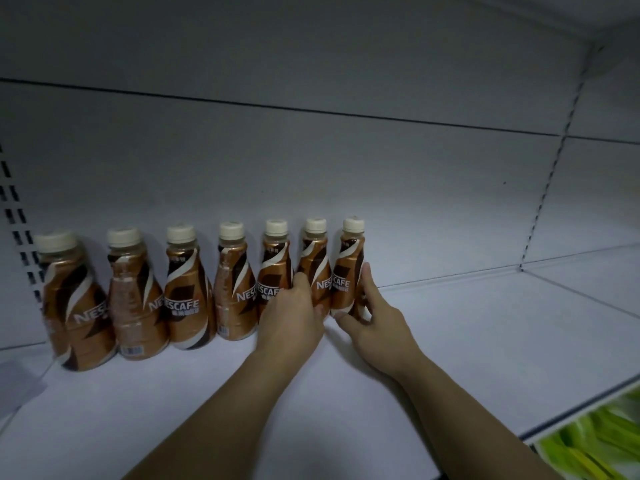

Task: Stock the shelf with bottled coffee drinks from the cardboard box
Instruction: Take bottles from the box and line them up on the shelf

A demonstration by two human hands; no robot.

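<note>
Seven brown, cream-capped coffee bottles (pixel 194 289) line the shelf (pixel 450 341); left hand (pixel 294 317) and right hand (pixel 377 323) fingers clasp the last two.

Two bare forearms entered from 6 o'clock, each ending in a bare hand. The left hand (pixel 291 317) and right hand (pixel 375 317) carried no gloves, rings, watches or bands. Neither forearm showed a sleeve; both were uncovered up to the frame edge. Fingers were slender with short nails, visible on the right thumb at 9 o'clock of that hand. No marks or tattoos were discernible.
</note>
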